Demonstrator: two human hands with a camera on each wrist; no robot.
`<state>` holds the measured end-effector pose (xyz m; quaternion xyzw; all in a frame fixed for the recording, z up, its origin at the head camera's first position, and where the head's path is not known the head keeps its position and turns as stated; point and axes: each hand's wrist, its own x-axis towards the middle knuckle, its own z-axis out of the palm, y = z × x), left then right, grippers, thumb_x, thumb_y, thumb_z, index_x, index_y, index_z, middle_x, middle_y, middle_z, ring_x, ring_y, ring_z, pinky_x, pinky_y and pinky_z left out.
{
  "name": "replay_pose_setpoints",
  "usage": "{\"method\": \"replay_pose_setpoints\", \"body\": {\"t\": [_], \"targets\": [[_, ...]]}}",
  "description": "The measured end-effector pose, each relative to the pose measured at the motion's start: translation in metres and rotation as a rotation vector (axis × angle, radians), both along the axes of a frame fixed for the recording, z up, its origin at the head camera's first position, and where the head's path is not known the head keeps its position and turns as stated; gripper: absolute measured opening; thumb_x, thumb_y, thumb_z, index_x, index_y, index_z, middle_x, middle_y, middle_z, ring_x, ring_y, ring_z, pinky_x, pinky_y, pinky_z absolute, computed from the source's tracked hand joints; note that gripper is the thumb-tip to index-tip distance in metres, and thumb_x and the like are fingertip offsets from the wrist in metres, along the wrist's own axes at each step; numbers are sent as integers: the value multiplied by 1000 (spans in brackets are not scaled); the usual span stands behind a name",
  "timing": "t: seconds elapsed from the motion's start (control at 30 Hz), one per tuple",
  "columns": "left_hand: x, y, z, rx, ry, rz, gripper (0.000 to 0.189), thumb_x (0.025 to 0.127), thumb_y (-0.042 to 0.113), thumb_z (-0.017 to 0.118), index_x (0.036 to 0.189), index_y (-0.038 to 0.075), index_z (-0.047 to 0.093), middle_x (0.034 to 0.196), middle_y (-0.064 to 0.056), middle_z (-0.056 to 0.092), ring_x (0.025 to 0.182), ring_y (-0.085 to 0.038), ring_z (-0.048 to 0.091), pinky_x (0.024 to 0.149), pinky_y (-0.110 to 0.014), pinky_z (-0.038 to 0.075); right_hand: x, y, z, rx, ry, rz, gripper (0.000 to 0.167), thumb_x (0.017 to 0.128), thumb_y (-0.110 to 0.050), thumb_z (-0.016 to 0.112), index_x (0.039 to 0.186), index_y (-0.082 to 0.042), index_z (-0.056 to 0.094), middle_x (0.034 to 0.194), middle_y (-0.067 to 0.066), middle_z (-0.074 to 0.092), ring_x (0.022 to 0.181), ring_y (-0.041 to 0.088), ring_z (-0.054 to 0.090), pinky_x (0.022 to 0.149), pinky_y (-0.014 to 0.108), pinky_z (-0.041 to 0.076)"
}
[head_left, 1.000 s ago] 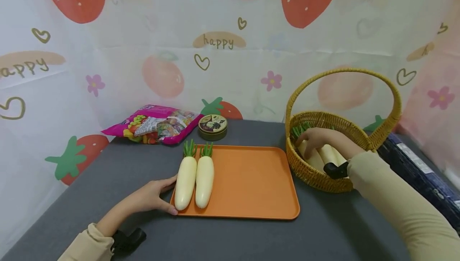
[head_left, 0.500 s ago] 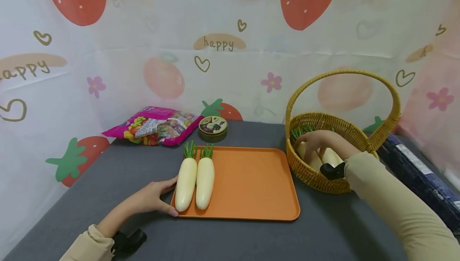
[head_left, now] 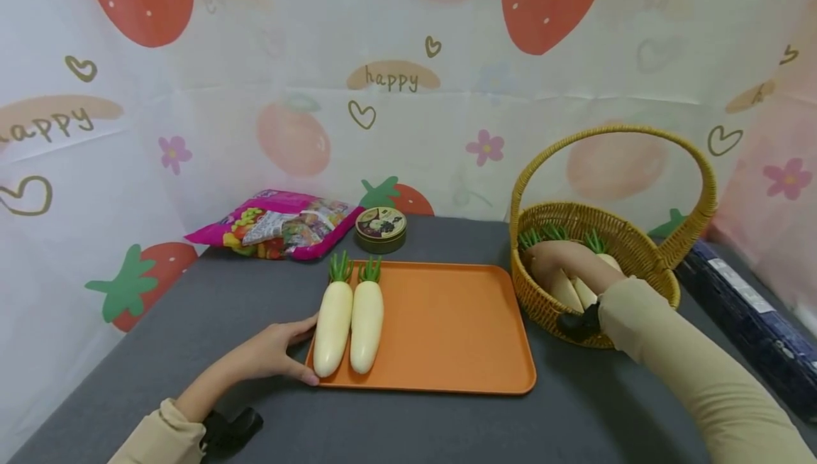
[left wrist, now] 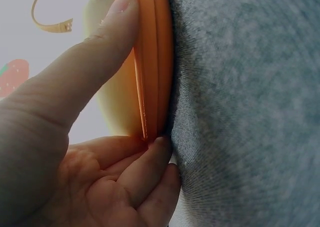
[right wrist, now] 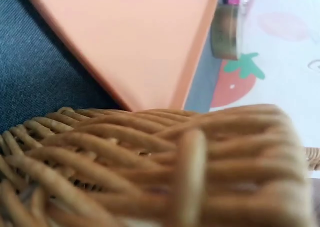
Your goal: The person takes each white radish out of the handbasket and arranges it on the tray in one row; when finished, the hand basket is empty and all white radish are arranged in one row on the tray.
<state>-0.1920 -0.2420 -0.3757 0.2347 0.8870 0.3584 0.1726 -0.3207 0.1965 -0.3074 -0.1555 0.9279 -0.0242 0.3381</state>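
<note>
My left hand (head_left: 277, 350) holds the left front corner of an orange tray (head_left: 453, 329). In the left wrist view its thumb (left wrist: 102, 52) lies over the tray's rim, while the fingers bend against the edge. Two white radishes with green tops, a left one (head_left: 332, 329) and a right one (head_left: 367, 329), lie side by side on the tray's left part. My right hand (head_left: 568, 262) reaches down into a wicker basket (head_left: 532, 301), bent over several white radishes (head_left: 585, 294). Its fingertips are hidden, so I cannot tell their grip. Basket weave (right wrist: 125, 157) fills the right wrist view's lower half.
Behind the tray stand a pink snack bag (head_left: 287, 226) and a round tin (head_left: 380, 228). The basket's tall handle (head_left: 613, 128) arches over the right hand. A dark blue long package (head_left: 747, 322) lies right of the basket. A printed cloth (head_left: 408, 145) hangs behind the table.
My right hand has sunk lower in the basket and its wrist has shifted left and down; more green tops show. My left hand keeps its place on the tray.
</note>
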Motion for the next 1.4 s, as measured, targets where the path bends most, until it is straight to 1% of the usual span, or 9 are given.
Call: {"method": "replay_pose_setpoints", "body": {"t": [0.1, 0.2, 0.27, 0.37, 0.57, 0.73, 0.83, 1.03, 1.4], "targets": [[1, 0, 0, 11, -10, 3, 98, 68, 35, 77, 138, -8, 23, 136, -27, 30, 121, -34, 34, 96, -48, 27, 2, 3, 2, -50, 8, -47, 62, 79, 6, 57, 136, 1, 33, 136, 31, 20, 77, 26, 49, 50, 30, 43], [1, 0, 0, 21, -18, 4, 98, 68, 35, 77, 138, -8, 22, 136, -27, 29, 121, -34, 34, 96, -48, 28, 5, 4, 7, -109, 25, -88, 67, 73, 4, 67, 133, 0, 37, 136, 32, 20, 102, 38, 44, 59, 36, 49], [0, 0, 0, 22, -20, 2, 98, 69, 35, 77, 138, -8, 22, 136, -27, 29, 121, -34, 34, 96, -48, 28, 7, 6, 11, -137, 33, -108, 68, 71, 2, 69, 133, -1, 39, 135, 32, 20, 110, 42, 39, 62, 37, 50], [0, 1, 0, 18, -21, 0, 98, 69, 35, 77, 138, -7, 22, 136, -27, 30, 122, -34, 34, 96, -48, 27, 10, 12, 16, -184, 43, -131, 72, 70, -3, 72, 134, -2, 39, 136, 31, 20, 108, 39, 42, 63, 37, 49], [-1, 0, 1, 1, -11, -3, 98, 69, 36, 76, 139, -6, 22, 136, -26, 31, 122, -35, 32, 96, -49, 26, 12, 29, 36, -365, 79, -128, 71, 74, -9, 70, 136, 0, 36, 134, 30, 24, 84, 27, 50, 62, 36, 47], [-1, 1, 3, -7, -1, -1, 98, 69, 36, 76, 138, -7, 22, 135, -26, 32, 121, -34, 34, 96, -49, 27, 15, 44, 48, -533, 96, -161, 72, 78, -17, 70, 137, 1, 32, 138, 30, 17, 94, 32, 51, 69, 39, 48], [0, 2, 4, -5, -1, -4, 98, 69, 36, 76, 138, -8, 22, 135, -26, 32, 121, -34, 34, 96, -49, 27, 19, 52, 49, -623, 92, -186, 77, 78, -21, 71, 139, -1, 29, 139, 30, 13, 107, 38, 46, 75, 41, 47], [-1, 1, 1, -4, -12, -7, 98, 69, 37, 76, 139, -7, 22, 136, -25, 31, 122, -33, 33, 96, -49, 26, 32, 66, 51, -760, 66, -199, 78, 82, -23, 67, 143, -5, 21, 142, 29, 5, 118, 44, 33, 81, 44, 44], [0, 2, 3, -5, -19, 5, 98, 69, 37, 76, 139, -6, 22, 137, -25, 30, 123, -33, 33, 97, -49, 25, 56, 61, 48, -954, 103, -200, 72, 85, -15, 64, 143, -9, 22, 142, 25, 13, 120, 42, 32, 84, 46, 42]]}}
